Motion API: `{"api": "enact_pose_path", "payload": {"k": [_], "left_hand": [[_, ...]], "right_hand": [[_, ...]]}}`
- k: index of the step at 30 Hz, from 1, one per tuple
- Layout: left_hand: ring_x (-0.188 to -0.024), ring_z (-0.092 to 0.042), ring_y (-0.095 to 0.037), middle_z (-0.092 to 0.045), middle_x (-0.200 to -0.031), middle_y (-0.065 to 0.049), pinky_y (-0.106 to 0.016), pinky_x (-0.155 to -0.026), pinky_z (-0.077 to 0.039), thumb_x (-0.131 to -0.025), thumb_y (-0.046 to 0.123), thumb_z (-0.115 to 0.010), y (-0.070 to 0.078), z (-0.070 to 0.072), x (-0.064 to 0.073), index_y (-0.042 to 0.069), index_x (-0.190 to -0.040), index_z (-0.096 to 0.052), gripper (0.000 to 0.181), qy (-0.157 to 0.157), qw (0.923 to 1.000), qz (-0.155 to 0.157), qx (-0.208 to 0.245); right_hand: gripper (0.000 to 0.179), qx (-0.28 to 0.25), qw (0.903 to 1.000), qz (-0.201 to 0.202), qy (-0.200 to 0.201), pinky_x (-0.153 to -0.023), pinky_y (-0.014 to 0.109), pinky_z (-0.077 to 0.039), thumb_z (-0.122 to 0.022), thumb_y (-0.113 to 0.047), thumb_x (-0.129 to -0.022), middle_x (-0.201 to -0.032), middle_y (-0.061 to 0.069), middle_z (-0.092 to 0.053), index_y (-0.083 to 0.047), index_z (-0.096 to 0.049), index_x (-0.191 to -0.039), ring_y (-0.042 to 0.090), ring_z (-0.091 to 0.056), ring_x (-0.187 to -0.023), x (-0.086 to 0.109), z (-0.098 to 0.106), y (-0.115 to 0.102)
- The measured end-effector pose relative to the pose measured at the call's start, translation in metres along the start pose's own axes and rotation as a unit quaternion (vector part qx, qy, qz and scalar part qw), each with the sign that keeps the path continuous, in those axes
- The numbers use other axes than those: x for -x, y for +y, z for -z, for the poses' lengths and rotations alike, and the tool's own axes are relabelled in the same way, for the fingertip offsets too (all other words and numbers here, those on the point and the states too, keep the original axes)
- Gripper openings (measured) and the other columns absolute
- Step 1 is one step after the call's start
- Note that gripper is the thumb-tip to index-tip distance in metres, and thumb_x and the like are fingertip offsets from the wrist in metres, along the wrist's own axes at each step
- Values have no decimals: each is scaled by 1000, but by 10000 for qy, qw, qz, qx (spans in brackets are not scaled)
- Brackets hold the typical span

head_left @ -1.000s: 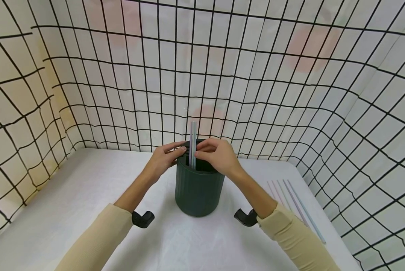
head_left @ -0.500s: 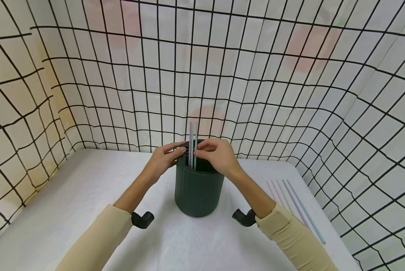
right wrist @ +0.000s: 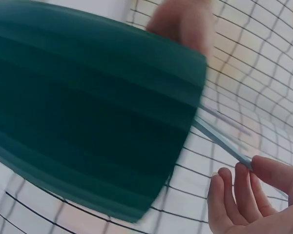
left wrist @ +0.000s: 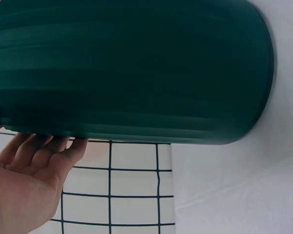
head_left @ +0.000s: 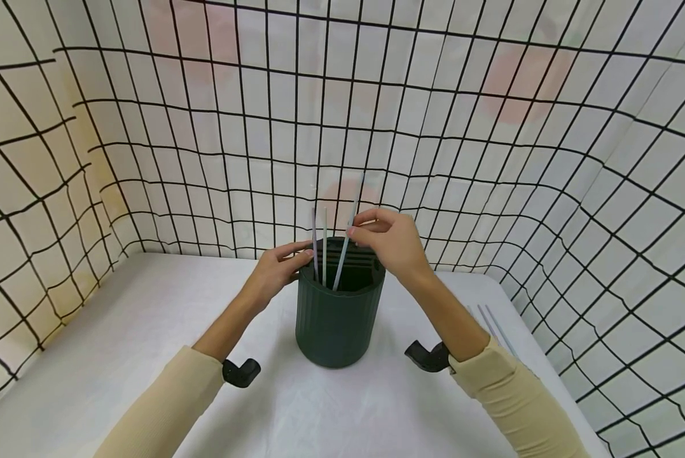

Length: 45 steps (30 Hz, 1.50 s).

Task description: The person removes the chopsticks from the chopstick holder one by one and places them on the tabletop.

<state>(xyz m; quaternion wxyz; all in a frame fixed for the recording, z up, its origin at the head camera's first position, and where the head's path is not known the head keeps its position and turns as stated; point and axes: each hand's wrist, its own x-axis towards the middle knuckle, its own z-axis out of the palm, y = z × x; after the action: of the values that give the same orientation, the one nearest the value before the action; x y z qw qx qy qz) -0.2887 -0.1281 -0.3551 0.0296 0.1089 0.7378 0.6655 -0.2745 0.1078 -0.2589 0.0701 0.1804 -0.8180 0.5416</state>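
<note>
A dark green ribbed bin stands upright on the white table in the head view. My left hand grips its left rim, thumb at the edge and fingers along the outer wall. My right hand pinches a pale blue straw between thumb and fingertips. That straw slants up to the right, its lower end inside the bin. A lilac straw and a pale greenish straw stand in the bin at the left. The right wrist view shows the pinched straw passing over the rim.
Several thin straws lie on the white table at the right, partly hidden by the right sleeve. Black wire grid encloses the back and sides. Black curved mounts show at both wrists.
My right hand has moved up and right, lifting the blue straw partway and tilting it away from the other two. The lilac straw leans left now. My left hand stays at the rim.
</note>
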Motion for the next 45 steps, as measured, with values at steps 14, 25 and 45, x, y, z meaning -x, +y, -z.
{"api": "enact_pose_path", "payload": {"k": [14,25,45], "left_hand": [[-127,-63,-25,-61,-141,-12,-41,-111,-49,-102,35,-63,-2,1,0,16,-147,-55,50,0,10000,3,-20],[-128,-62,-23,-61,-142,-9,-39,-111,-49,-101,36,-64,-1,-2,0,17,-146,-57,49,3,10000,32,-46],[-128,-62,-24,-61,-142,-11,-41,-111,-49,-102,35,-63,1,-1,1,16,-146,-57,49,8,10000,-3,-30]], "right_hand": [[33,-728,9945,171,740,-87,29,-62,-78,-23,-92,-95,7,-77,-2,-69,-116,23,-75,-88,4,57,-32],[34,-1463,9844,-142,970,-81,35,-64,-78,-15,-91,-95,8,-74,4,-65,-116,22,-74,-81,14,94,-18],[38,-682,9892,-1207,475,-78,27,-64,-74,-19,-95,-92,-4,-75,3,-60,-122,14,-74,-79,36,140,53]]}}
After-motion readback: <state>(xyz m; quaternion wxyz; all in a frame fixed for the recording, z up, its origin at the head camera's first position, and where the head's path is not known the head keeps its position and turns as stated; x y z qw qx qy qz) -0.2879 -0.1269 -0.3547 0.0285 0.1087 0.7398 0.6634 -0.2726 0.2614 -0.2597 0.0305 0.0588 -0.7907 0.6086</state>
